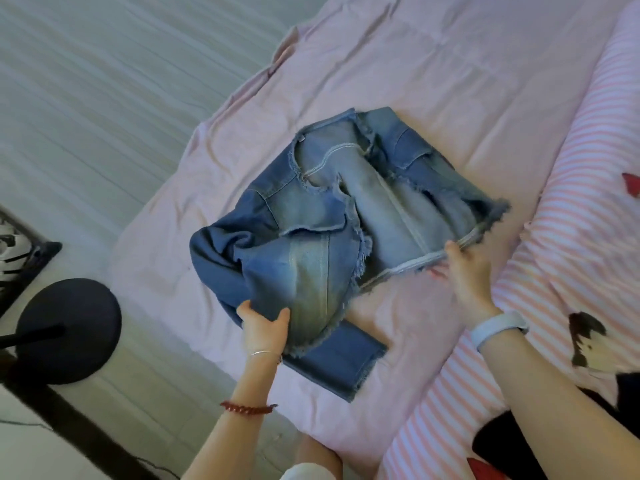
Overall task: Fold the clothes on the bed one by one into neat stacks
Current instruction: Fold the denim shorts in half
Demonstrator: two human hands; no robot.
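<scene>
- A denim jacket (332, 216) with frayed edges lies partly folded in the middle of the bed, on a pale pink sheet (433, 81). Its layers overlap so much that I can't make out which panel is front or back, or where both sleeves run.
- The left hand (264, 327) grips the near left part of the denim; thumb and one finger show on top, the other fingers are tucked under the cloth and hidden.
- A thin silver bracelet (261, 352) sits at that wrist, and a dark red beaded bracelet (247, 407) further down the forearm.
- The right hand (465, 268) pinches the jacket's pale hem at the right edge; only the fingertips on the seam show, the rest is covered by the back of the hand.
- A pale blue wristband (498, 329) circles the right wrist.
- One dark blue flap sticks out from under the fold toward the near edge of the bed, its end ragged.
- A pink-and-white striped quilt (571, 209) bunches along the right side, cut off by the picture's edge. Dark and red patches on it are too blurred to identify.
- On the floor to the left stands a round black base (69, 330) with a pole; its top runs out of view.
- A black-and-white patterned thing (14, 254) at the far left is mostly cropped.
</scene>
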